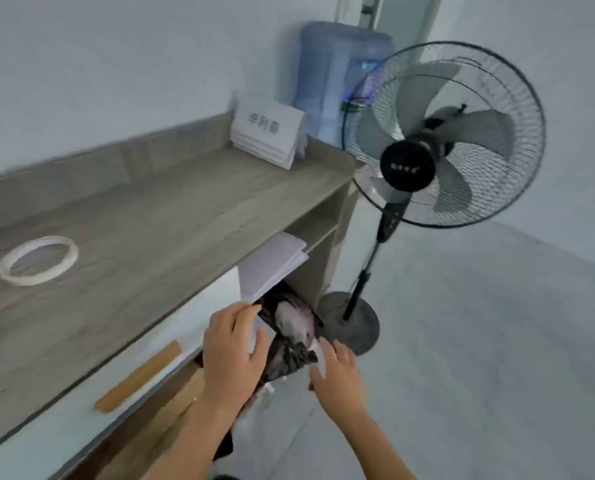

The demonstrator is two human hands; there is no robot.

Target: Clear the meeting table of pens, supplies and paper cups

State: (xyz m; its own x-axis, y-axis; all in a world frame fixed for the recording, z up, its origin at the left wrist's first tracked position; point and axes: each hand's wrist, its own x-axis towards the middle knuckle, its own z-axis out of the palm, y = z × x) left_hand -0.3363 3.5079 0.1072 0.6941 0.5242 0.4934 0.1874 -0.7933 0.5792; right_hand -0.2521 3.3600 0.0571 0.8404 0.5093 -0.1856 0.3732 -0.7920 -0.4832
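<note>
My left hand (233, 348) grips the lower end of a bundle of white paper sheets (272, 266), which slants up toward the cabinet's open shelf. Right below the sheets is a black bin bag (292, 337) with crumpled pale waste in its mouth. Beside the bag's right rim is my right hand (337, 372), fingers spread; whether it touches the bag is unclear. On the wooden cabinet top (171, 216) lies a white tape ring (2, 268) at the left.
A stack of folded white name cards (268, 133) stands at the cabinet's far end. A standing fan (441, 136) with a round base (351, 323) is just right of the bag. A blue water jug (327, 74) stands behind. Bare floor lies to the right.
</note>
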